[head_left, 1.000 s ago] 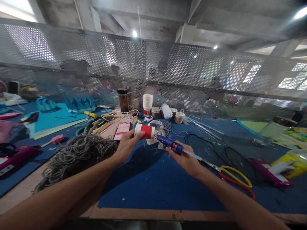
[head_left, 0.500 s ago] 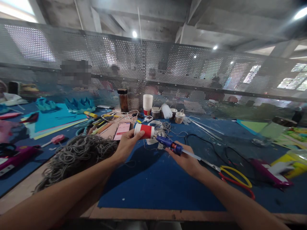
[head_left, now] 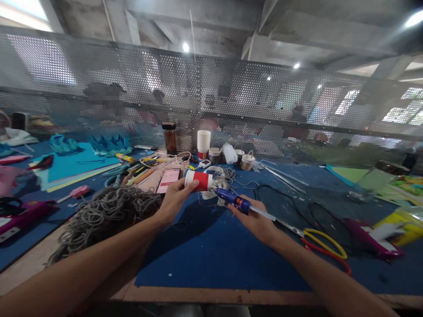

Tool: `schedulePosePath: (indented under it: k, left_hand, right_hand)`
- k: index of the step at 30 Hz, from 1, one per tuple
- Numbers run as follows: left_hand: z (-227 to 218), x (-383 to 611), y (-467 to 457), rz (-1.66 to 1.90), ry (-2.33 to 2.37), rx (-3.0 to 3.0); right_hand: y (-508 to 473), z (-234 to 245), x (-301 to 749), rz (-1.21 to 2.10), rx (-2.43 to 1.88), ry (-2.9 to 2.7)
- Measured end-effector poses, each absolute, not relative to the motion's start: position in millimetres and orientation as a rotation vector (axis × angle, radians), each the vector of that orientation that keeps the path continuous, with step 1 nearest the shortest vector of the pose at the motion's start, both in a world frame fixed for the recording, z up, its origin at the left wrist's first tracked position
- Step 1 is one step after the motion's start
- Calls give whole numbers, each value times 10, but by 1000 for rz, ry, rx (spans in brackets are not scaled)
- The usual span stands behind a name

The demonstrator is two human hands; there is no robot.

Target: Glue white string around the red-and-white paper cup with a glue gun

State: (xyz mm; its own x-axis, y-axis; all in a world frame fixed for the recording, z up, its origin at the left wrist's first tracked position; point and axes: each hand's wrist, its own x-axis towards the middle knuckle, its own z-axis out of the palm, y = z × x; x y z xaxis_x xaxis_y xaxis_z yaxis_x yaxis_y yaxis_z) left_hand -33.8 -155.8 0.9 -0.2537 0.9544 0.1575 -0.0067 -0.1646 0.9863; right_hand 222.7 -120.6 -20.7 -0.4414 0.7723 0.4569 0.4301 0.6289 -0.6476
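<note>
My left hand (head_left: 176, 198) is closed round a red and white paper cup (head_left: 202, 181), held on its side with one end toward the right. In my right hand (head_left: 254, 220) is a blue hot glue gun (head_left: 233, 199), its nozzle at the right end of the cup; whether the tip touches cannot be told. A clear glue stick (head_left: 263, 213) sticks out of the gun's back. Loose grey cord (head_left: 225, 176) lies on the table just behind the cup. To the left of my left hand is a big heap of grey cord (head_left: 115, 215).
A phone (head_left: 168, 179) lies behind my left hand. Scissors with yellow and red handles (head_left: 325, 242) lie by my right forearm. Stacked paper cups (head_left: 204, 143), a brown jar (head_left: 170, 138) and several small cord-wrapped cups (head_left: 247, 161) stand before a perforated metal screen (head_left: 231, 83).
Almost nothing differs. Both hands, the paper cup and the glue gun keep nearly the same place, with the gun's nozzle still at the cup's end.
</note>
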Motion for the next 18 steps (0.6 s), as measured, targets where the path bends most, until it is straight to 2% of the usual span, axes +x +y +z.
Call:
schedulePosePath:
  k: [18]
  left_hand:
    - [1, -325, -1572, 1516, 1226, 1229]
  right_hand:
    - [-1198, -181, 2236, 717, -926, -1995]
